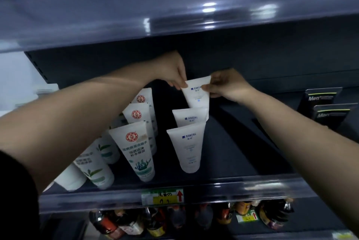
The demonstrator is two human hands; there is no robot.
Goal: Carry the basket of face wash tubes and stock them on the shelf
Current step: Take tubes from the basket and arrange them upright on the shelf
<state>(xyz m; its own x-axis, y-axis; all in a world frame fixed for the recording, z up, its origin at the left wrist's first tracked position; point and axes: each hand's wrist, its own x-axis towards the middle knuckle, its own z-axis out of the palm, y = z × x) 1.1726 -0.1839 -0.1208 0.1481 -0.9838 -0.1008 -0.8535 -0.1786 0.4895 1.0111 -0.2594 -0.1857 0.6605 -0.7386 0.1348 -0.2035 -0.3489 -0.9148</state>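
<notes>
A white face wash tube [198, 94] with blue lettering stands cap-down at the back of a row on the dark shelf [229, 154]. My left hand [171, 71] pinches its top left corner. My right hand [225, 84] pinches its top right corner. Two matching white tubes [189, 149] stand in front of it in the same row. To the left runs a row of white tubes with a red round logo [136, 148]. Further left stand tubes with green leaf print [95, 169]. The basket is not in view.
The shelf above [174, 12] overhangs close over my hands. Black boxed products [326, 107] sit at the right of the same shelf, with bare shelf between them and the tubes. A price tag [162, 196] hangs on the shelf's front rail. Dark bottles [155, 220] fill the shelf below.
</notes>
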